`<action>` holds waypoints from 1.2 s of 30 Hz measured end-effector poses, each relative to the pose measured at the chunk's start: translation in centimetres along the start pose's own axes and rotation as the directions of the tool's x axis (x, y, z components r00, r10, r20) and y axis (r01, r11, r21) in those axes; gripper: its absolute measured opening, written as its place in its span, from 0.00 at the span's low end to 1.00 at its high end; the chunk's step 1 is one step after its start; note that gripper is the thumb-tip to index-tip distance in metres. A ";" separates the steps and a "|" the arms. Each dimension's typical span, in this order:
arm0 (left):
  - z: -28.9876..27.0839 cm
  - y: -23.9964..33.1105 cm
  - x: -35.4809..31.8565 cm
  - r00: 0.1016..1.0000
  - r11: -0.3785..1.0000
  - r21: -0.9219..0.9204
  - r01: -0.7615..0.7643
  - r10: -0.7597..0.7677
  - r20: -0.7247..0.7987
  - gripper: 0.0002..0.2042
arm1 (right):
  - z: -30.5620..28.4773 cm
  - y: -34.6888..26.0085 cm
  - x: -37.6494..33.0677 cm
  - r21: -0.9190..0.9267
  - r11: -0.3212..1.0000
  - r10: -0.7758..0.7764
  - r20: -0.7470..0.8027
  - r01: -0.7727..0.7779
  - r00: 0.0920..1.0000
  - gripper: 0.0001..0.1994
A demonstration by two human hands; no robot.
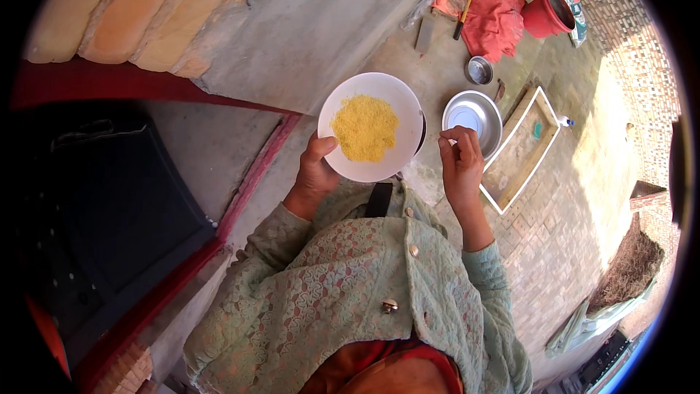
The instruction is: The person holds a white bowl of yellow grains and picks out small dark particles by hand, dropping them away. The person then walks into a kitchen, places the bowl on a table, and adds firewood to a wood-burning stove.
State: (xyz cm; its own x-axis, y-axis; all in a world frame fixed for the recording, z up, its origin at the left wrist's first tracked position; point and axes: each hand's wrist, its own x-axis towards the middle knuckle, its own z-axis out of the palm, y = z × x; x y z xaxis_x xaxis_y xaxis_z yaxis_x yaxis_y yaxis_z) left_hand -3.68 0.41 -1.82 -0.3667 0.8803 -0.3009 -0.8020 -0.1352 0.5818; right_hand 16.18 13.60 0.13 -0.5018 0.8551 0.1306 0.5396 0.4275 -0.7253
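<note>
My left hand (315, 173) grips the left rim of a white bowl (406, 102), its thumb over the edge. A heap of fine yellow grain (364, 128) lies in the bowl, which is held up in front of my chest. To the right of it, my right hand (461, 168) is raised with thumb and fingertips pinched together; whatever sits between them is too small to make out. In the picture those fingers overlap the near edge of a silver metal basin (490, 118). A dark curved edge shows behind the bowl's right side.
Beyond the basin are a small metal bowl (479, 71), a red cloth (496, 18), a red bucket (547, 14) and a flat blade (424, 35). A white-rimmed trough (519, 147) lies to the right. A red-edged doorway (251, 164) and a wall (292, 22) stand left.
</note>
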 end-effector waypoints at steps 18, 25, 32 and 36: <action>0.0 -2.7 0.3 0.986 0.983 -0.078 0.164 -0.161 0.043 0.26 | 7.1 -3.3 2.0 0.443 0.882 -0.044 0.412 -0.158 0.910 0.19; 0.0 -2.3 0.6 0.988 0.977 -0.150 0.151 -0.144 0.054 0.28 | 1.8 -5.0 4.0 0.256 0.964 -0.164 0.352 0.074 0.922 0.18; 0.1 -2.0 0.8 0.992 0.982 -0.143 0.128 -0.124 0.036 0.28 | 1.1 -4.9 4.0 0.263 0.953 -0.234 0.327 0.150 0.916 0.13; -0.3 -2.2 0.9 0.987 0.979 -0.139 0.152 -0.144 0.066 0.28 | 2.5 -5.0 2.8 0.259 0.947 -0.272 0.336 0.190 0.902 0.10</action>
State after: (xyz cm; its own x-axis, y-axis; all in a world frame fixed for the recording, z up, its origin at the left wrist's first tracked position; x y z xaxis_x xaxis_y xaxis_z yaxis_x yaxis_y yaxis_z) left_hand -2.41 1.32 -3.59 -0.2153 0.9189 -0.3307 -0.9062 -0.0618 0.4183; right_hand 10.36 13.17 2.40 -0.8263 0.5563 0.0882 0.2413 0.4911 -0.8370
